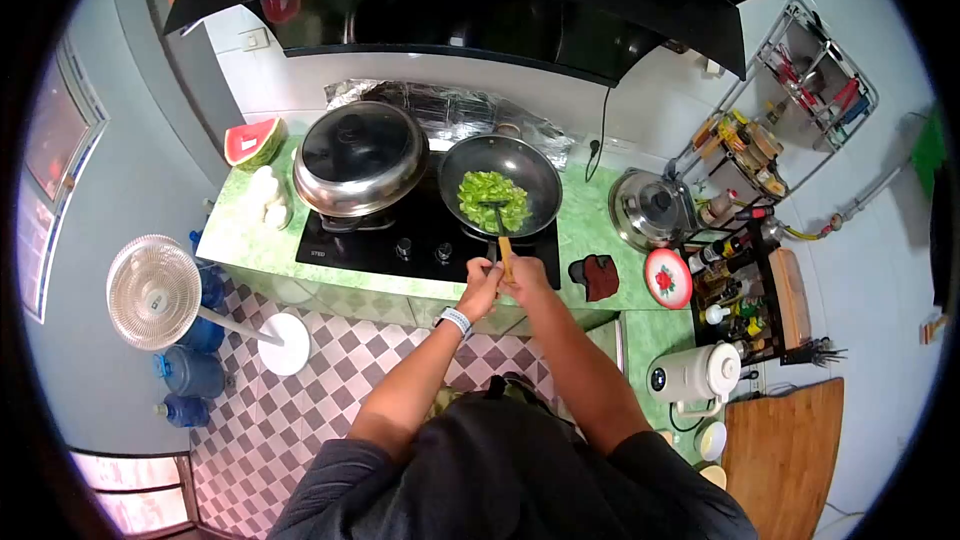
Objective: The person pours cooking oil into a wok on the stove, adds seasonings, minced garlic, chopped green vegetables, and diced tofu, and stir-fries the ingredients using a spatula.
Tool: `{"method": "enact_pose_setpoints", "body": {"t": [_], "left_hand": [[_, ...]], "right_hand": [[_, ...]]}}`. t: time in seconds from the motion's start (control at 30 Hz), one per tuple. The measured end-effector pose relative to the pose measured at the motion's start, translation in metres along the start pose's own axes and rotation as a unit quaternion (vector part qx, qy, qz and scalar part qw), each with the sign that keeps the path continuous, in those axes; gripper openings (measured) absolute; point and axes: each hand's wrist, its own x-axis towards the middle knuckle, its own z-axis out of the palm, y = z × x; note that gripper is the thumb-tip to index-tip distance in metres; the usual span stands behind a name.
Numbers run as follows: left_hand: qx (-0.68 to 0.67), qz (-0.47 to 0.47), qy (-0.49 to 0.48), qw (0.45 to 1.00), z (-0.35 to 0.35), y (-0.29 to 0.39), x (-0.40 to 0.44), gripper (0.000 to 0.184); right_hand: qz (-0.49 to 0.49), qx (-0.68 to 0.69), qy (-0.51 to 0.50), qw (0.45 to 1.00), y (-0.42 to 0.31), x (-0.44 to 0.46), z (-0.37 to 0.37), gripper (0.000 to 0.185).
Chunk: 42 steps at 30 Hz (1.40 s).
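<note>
A dark wok (pixel 545 176) sits on the right side of the black gas stove (pixel 375 256), with chopped green vegetables (pixel 484 187) in it. My left hand (pixel 481 287), with a light band on its wrist, is closed around the wok's handle at the stove's front edge. Right beside it, my right hand (pixel 523 278) grips the wooden handle of a spatula (pixel 505 248), whose dark head rests among the vegetables. A large lidded steel pan (pixel 362 159) stands on the stove's left side.
On the green counter are a cut watermelon (pixel 254 143), a lidded pot (pixel 648 208), a dark red cloth (pixel 600 278), a red-rimmed plate (pixel 668 279) and a white electric kettle (pixel 694 380). A range hood (pixel 450 30) hangs above. A fan (pixel 155 292) stands left.
</note>
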Motion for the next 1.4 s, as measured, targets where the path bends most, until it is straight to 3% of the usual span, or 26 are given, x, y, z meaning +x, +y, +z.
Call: {"method": "enact_pose_setpoints", "body": {"t": [0.03,0.07,0.1,0.17,0.2,0.23,0.3,0.37,0.43,0.5,0.53,0.67,0.83,0.93,1.03,1.17,1.23,1.27,1.3,1.37,1.4], "left_hand": [[-0.162,-0.145,-0.012,0.976,-0.007,0.018,-0.009,0.065],[-0.147,-0.140,-0.023,0.979,-0.012,0.015,-0.008,0.085],[-0.118,-0.132,-0.023,0.984,-0.011,0.011,-0.009,0.088],[-0.275,-0.199,-0.043,0.940,-0.012,-0.008,0.003,0.073],[-0.280,-0.202,-0.046,0.937,-0.011,-0.016,0.002,0.073],[-0.276,-0.188,-0.048,0.941,-0.011,-0.021,0.004,0.061],[-0.274,-0.176,-0.049,0.944,-0.007,-0.035,0.005,0.051],[-0.247,-0.127,-0.005,0.961,0.001,-0.054,0.010,0.040],[-0.191,-0.118,0.013,0.974,0.007,-0.067,0.019,0.039],[-0.130,-0.112,0.033,0.985,0.011,-0.076,0.024,0.037],[-0.124,-0.128,0.030,0.984,0.007,-0.062,0.017,0.031],[-0.093,-0.136,0.031,0.986,0.006,-0.061,0.013,0.025],[-0.048,-0.127,0.052,0.989,0.004,-0.068,0.014,0.025],[-0.037,-0.135,0.056,0.989,0.003,-0.065,0.011,0.026],[-0.040,-0.171,0.045,0.983,-0.003,-0.030,0.001,0.027],[0.000,-0.159,0.048,0.986,-0.004,-0.032,0.004,0.027],[0.019,-0.170,0.054,0.984,-0.008,-0.023,0.001,0.040],[-0.007,-0.185,0.056,0.981,-0.007,-0.016,0.000,0.039],[-0.006,-0.187,0.054,0.981,-0.008,-0.022,0.001,0.039],[0.013,-0.154,0.062,0.986,-0.006,-0.036,0.007,0.038],[-0.028,-0.183,0.050,0.982,-0.008,-0.021,0.004,0.037]], "right_hand": [[0.000,-0.043,-0.030,0.999,-0.002,0.004,-0.010,0.010],[-0.052,-0.075,-0.018,0.996,-0.012,-0.011,-0.015,0.012],[-0.091,-0.109,-0.060,0.988,-0.012,0.010,-0.038,0.014],[-0.143,-0.212,0.060,0.965,-0.042,-0.022,-0.048,0.017],[-0.184,-0.291,0.090,0.935,-0.054,-0.028,-0.059,0.018],[-0.190,-0.306,0.082,0.929,-0.067,-0.032,-0.071,0.020],[-0.208,-0.476,0.145,0.842,-0.095,-0.052,-0.076,0.029],[-0.352,-0.656,0.145,0.651,-0.112,-0.063,-0.084,0.036],[-0.349,-0.666,0.124,0.647,-0.124,-0.060,-0.076,0.038],[-0.310,-0.764,0.083,0.560,-0.128,-0.044,-0.059,0.037],[-0.328,-0.771,0.066,0.542,-0.125,-0.030,-0.051,0.041],[-0.362,-0.743,0.097,0.555,-0.122,0.006,-0.020,0.043],[-0.386,-0.787,0.083,0.473,-0.186,0.006,-0.039,0.049],[-0.364,-0.768,0.098,0.518,-0.233,0.043,-0.055,0.041],[-0.309,-0.815,0.024,0.490,-0.253,0.127,-0.053,0.030],[-0.081,-0.648,-0.059,0.755,-0.250,0.194,-0.014,0.028],[-0.019,-0.589,-0.083,0.803,-0.237,0.189,0.003,0.027],[-0.221,-0.691,-0.087,0.683,-0.230,0.149,0.011,0.034],[-0.407,-0.748,-0.084,0.518,-0.217,0.118,0.014,0.040],[-0.451,-0.766,-0.030,0.457,-0.184,0.090,0.005,0.040],[-0.443,-0.750,0.009,0.492,-0.170,0.065,0.001,0.039]]}}
